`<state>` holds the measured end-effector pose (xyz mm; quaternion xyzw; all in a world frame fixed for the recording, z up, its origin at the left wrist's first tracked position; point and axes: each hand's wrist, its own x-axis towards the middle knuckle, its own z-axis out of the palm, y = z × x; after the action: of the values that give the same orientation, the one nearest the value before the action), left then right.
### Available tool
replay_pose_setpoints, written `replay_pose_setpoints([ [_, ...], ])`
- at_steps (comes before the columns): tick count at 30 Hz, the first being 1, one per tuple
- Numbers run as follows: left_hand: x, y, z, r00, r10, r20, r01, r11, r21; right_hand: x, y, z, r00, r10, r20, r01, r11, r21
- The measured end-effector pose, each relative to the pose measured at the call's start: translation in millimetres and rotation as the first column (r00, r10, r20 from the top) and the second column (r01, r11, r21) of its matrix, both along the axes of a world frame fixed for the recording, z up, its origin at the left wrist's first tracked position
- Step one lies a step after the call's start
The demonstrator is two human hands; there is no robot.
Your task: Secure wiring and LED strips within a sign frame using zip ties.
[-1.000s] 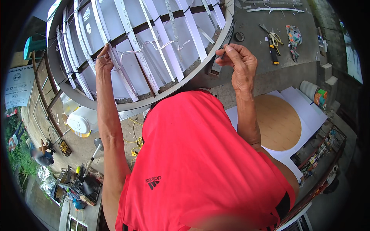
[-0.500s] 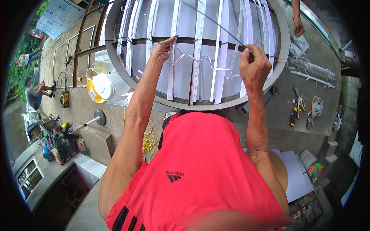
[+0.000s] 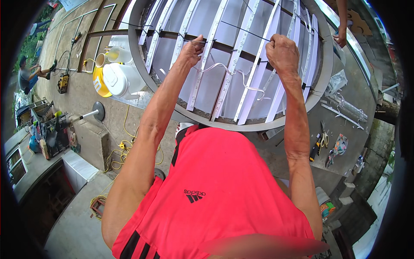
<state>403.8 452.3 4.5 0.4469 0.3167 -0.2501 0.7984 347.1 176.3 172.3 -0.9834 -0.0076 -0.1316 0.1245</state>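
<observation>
Gripping a black tie (image 3: 246, 31), the right hand (image 3: 283, 52) is clenched, left hand (image 3: 191, 52) half-curled.

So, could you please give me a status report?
Right hand closed on thin black tie. Left hand at dark brown crossbar, grip unclear. Loose, wavy white wire nearby.

I observe a straight, thin black tie (image 3: 246, 31) slanting across the round grey frame (image 3: 134, 34). Dotted white strips (image 3: 198, 80) lie inside it.
</observation>
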Motion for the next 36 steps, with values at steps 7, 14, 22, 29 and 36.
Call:
replay_pose_setpoints([
  [7, -3, 5, -1, 1.000, -0.008, 0.010, 0.008, 1.000, -0.009, 7, -8, 33, 0.995, -0.027, -0.101, 0.019, 0.996, -0.081],
  [14, -1, 5, -8, 0.999, -0.036, 0.024, 0.035, 0.997, 0.065, 25, -7, 78, 0.936, 0.285, 0.208, -0.269, 0.957, -0.105],
  [22, -8, 5, 1, 0.999, -0.004, 0.049, 0.002, 0.999, 0.050, 115, 52, 46, 0.789, 0.614, 0.019, -0.579, 0.754, -0.311],
  [29, -9, 4, 1, 1.000, 0.021, 0.012, -0.022, 0.997, 0.074, 166, 71, 46, 0.755, 0.648, 0.103, -0.591, 0.739, -0.322],
  [36, -9, 2, -2, 0.999, 0.037, 0.022, -0.039, 0.996, 0.082, 175, 66, 83, 0.765, 0.644, -0.014, -0.597, 0.702, -0.388],
])
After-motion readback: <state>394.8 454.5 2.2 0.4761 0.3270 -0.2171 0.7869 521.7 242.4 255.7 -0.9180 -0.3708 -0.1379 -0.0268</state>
